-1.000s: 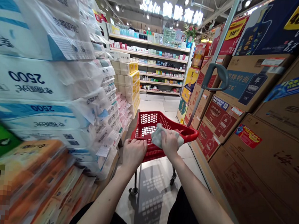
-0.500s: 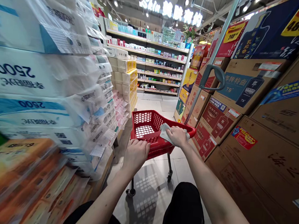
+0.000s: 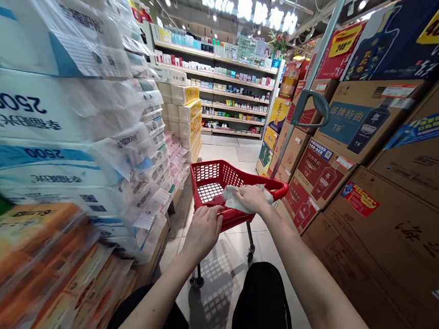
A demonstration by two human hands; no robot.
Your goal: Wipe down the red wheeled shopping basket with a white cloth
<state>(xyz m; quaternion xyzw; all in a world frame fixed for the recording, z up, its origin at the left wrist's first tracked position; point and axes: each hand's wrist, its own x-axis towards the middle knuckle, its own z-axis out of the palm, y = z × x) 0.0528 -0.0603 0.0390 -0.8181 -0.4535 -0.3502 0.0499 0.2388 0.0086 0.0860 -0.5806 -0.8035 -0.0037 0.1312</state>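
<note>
Left hand (image 3: 202,233) curled shut around a red cart (image 3: 276,190) rim; right hand (image 3: 252,199) loosely closed over a white cloth (image 3: 231,198), pressing it there.

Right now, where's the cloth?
In the head view, the pale cloth lies on the near rim of the red shopping cart, under the person's right hand, with their left hand on the rim just to its left.

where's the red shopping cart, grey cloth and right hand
red shopping cart (image 3: 213,173), head view, mesh basket wall
grey cloth (image 3: 231,199), head view, left end
right hand (image 3: 252,198), head view, back of hand
</note>
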